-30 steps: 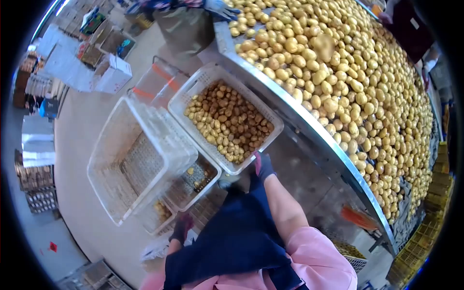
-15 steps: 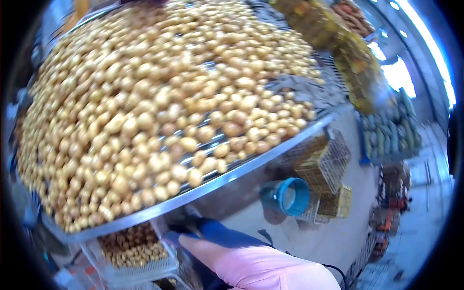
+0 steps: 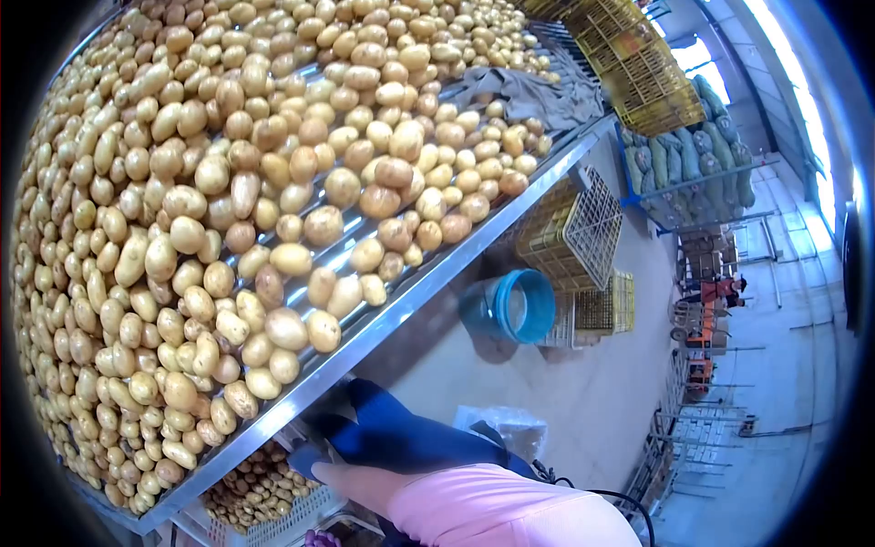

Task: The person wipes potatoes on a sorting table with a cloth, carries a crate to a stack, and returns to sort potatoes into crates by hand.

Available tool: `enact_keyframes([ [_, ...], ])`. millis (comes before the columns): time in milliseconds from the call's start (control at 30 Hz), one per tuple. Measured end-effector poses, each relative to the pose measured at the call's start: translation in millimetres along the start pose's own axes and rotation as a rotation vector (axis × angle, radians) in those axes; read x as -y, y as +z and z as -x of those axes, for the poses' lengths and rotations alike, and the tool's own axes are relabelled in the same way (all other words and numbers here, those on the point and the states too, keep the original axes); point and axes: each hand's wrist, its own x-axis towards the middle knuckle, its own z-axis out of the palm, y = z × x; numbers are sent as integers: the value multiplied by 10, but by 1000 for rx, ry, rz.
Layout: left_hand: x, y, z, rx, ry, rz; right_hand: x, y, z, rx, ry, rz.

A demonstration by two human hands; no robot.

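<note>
A pink sleeve (image 3: 492,506) and bare forearm, which look like my right arm, reach in from the bottom. At the end, my right hand (image 3: 304,459) shows as a dark blue shape, like a glove, below the metal table edge; its fingers do not show clearly. Beside it is a white plastic crate (image 3: 273,527) with small potatoes (image 3: 260,488) in it. Above spreads a large sorting table with a metal rim (image 3: 401,314), covered with many pale brown potatoes (image 3: 187,232). My left hand is out of view. Dark blue trousers (image 3: 410,428) show behind the forearm.
A blue bucket (image 3: 533,310) stands on the floor near yellow crates (image 3: 574,232). Grey cloth (image 3: 547,96) lies on the table's far end, by stacked yellow crates (image 3: 638,73). Long green produce (image 3: 688,164) fills a blue rack. Distant carts and a person (image 3: 725,289) are at right.
The view has swung, so the table and bucket sit further left and higher. The picture is sharper. My right arm still hangs low beside the table.
</note>
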Motion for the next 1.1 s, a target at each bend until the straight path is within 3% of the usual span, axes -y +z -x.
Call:
enact_keyframes([
  [33, 8, -70, 8, 1, 1, -9, -28, 43, -6, 3, 14, -5],
  [100, 27, -198, 48, 15, -10, -34, -133, 50, -57, 189, 103, -362],
  [233, -37, -311, 9, 35, -2, -95, 124, -376, 95, 263, 10, -271],
  [267, -60, -340, 7, 39, 6, -102, 120, -353, 77, 317, 73, -454],
  [367, -120, -427, 18, 57, 35, -124, 92, -470, 43, 463, 19, -477],
  [400, -142, -417, 43, 67, 55, -116, 22, -385, -21, 465, 9, -481],
  [467, -251, -213, 48, 60, 67, -114, -95, -221, -121, 203, -316, -215],
  [500, -323, -186, 46, 53, 68, -119, -81, -281, -121, 202, -323, -232],
  [567, -363, -223, -18, 55, -2, -204, -75, -377, -86, 514, -113, -275],
  [600, -374, -185, -42, 72, 52, -266, -289, -79, -229, 430, -195, -214],
  [700, -297, -225, -244, 7, 103, -290, -447, -375, -235, 476, -30, -327],
  [767, -393, -191, -303, 8, 121, -291, -446, -831, -298, 502, -30, -248],
  [833, -488, -210, -356, 15, 129, -287, -542, -1026, -369, 208, -63, -160],
  [933, -530, -177, -441, 42, 128, -276, -827, -1200, -869, 62, -483, 536],
  [967, -509, -155, -482, 58, 124, -275, -809, -1366, -862, 74, -271, 287],
  [1100, -536, -58, -653, 114, 114, -254, -840, -1605, -985, 32, -311, 213],
])
